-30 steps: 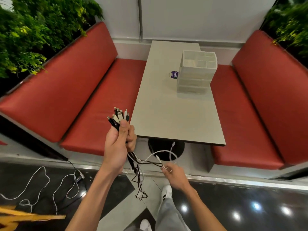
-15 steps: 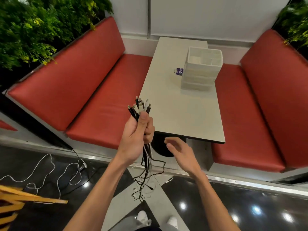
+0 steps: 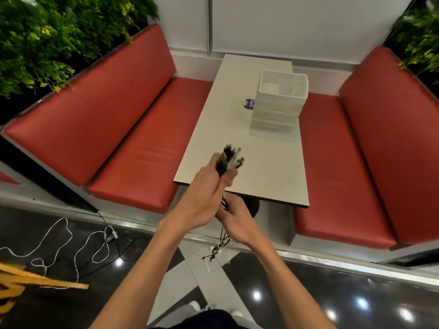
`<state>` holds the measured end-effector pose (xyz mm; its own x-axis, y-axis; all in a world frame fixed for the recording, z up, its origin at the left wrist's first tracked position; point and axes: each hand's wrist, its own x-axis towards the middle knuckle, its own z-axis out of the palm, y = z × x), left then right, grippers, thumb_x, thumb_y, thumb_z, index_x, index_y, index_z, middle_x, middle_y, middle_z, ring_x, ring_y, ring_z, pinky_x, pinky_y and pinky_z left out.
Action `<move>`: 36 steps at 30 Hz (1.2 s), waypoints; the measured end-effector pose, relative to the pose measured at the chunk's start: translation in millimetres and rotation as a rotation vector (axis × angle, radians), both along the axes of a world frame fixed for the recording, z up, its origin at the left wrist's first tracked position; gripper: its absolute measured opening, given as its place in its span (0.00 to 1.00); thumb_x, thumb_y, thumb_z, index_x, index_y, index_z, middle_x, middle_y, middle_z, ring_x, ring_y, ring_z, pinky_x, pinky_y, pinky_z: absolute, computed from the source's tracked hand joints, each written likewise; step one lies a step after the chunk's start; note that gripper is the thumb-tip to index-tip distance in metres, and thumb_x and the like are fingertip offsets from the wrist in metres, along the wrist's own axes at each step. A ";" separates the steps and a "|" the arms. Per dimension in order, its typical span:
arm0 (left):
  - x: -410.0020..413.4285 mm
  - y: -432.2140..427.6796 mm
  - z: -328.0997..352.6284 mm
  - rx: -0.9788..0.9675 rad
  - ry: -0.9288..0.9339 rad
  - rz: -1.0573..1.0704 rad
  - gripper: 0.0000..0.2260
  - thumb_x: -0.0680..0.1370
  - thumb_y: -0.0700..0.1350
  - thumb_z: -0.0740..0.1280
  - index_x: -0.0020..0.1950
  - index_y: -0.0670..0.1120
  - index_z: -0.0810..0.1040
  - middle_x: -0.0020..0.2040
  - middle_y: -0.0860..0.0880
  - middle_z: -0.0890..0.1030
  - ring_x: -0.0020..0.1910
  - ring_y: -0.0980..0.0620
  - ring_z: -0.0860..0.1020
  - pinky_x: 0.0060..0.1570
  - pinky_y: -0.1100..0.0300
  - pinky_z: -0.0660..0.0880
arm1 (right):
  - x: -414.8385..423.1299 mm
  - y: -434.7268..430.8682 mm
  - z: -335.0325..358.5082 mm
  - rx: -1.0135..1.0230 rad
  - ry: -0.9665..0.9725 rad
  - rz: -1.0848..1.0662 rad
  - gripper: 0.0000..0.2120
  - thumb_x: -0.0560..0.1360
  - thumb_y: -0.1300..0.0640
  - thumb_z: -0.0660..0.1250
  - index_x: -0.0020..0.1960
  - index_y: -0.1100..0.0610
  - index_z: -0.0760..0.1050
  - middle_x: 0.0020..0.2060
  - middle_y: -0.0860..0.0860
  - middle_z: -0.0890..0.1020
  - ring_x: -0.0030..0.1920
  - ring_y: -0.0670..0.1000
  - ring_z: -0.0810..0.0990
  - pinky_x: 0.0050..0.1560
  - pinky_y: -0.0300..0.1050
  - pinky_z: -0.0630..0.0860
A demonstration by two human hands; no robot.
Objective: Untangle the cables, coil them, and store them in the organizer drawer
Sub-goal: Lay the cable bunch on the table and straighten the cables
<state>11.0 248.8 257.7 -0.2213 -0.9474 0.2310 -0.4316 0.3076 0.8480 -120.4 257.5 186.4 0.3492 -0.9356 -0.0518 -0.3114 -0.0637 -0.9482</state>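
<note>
your left hand (image 3: 206, 186) is gripping the cables (image 3: 229, 157) in a tight fist, with the blurred plug ends sticking up out of the top, just over the near edge of the table (image 3: 268, 167). your right hand (image 3: 235, 217) is sitting directly beneath it, with its fingers curling round the strands where they are dropping out of the fist. the rest of the strands are dangling below your right wrist toward the floor (image 3: 308, 293). the organizer (image 3: 278, 100) is standing well apart from both hands, on the far right part of the table.
</note>
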 end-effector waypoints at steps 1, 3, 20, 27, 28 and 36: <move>-0.1 -3.4 -3.3 -0.034 -0.109 0.018 0.08 0.88 0.50 0.60 0.51 0.49 0.70 0.44 0.51 0.77 0.43 0.53 0.76 0.44 0.56 0.71 | 0.2 0.9 -1.9 0.015 0.022 0.002 0.16 0.83 0.63 0.65 0.37 0.54 0.67 0.30 0.47 0.71 0.33 0.45 0.66 0.38 0.43 0.65; 0.3 -8.0 -6.5 -0.037 -0.195 -0.010 0.07 0.87 0.46 0.63 0.51 0.55 0.67 0.48 0.48 0.79 0.47 0.50 0.78 0.47 0.54 0.73 | -1.2 0.4 -6.2 0.030 0.037 0.010 0.13 0.82 0.59 0.66 0.40 0.53 0.70 0.32 0.46 0.74 0.34 0.44 0.68 0.39 0.45 0.66; -16.5 -8.6 -21.0 0.091 0.406 -0.125 0.24 0.84 0.64 0.58 0.62 0.42 0.68 0.39 0.56 0.70 0.38 0.50 0.67 0.39 0.49 0.71 | -58.0 -13.7 106.5 -0.542 0.143 -0.142 0.12 0.87 0.52 0.67 0.69 0.47 0.82 0.56 0.45 0.82 0.53 0.50 0.83 0.55 0.46 0.79; -8.9 -8.5 -11.8 0.063 0.277 -0.148 0.25 0.85 0.65 0.59 0.65 0.43 0.69 0.38 0.53 0.67 0.34 0.48 0.64 0.34 0.40 0.65 | -56.1 -9.3 111.0 -0.674 0.146 -0.195 0.10 0.81 0.59 0.75 0.61 0.52 0.87 0.52 0.44 0.86 0.53 0.47 0.86 0.53 0.46 0.83; -5.9 -8.5 -11.3 0.064 0.254 -0.152 0.23 0.85 0.63 0.59 0.66 0.43 0.69 0.38 0.52 0.67 0.35 0.47 0.63 0.34 0.39 0.65 | -55.3 -8.0 111.4 -0.646 0.109 -0.192 0.09 0.81 0.58 0.75 0.61 0.52 0.86 0.52 0.44 0.86 0.53 0.49 0.86 0.53 0.48 0.83; -7.8 -5.4 -2.4 0.052 0.071 -0.198 0.07 0.85 0.49 0.56 0.50 0.52 0.69 0.39 0.62 0.76 0.36 0.58 0.71 0.38 0.58 0.70 | -39.0 -21.0 149.1 -0.436 0.173 0.150 0.20 0.91 0.50 0.52 0.80 0.47 0.72 0.79 0.41 0.72 0.85 0.41 0.58 0.84 0.43 0.56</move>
<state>3.3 243.4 255.3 -0.3896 -0.8979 0.2050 -0.3053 0.3359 0.8911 -159.4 236.5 335.5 0.5029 -0.8229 0.2644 -0.4189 -0.4997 -0.7582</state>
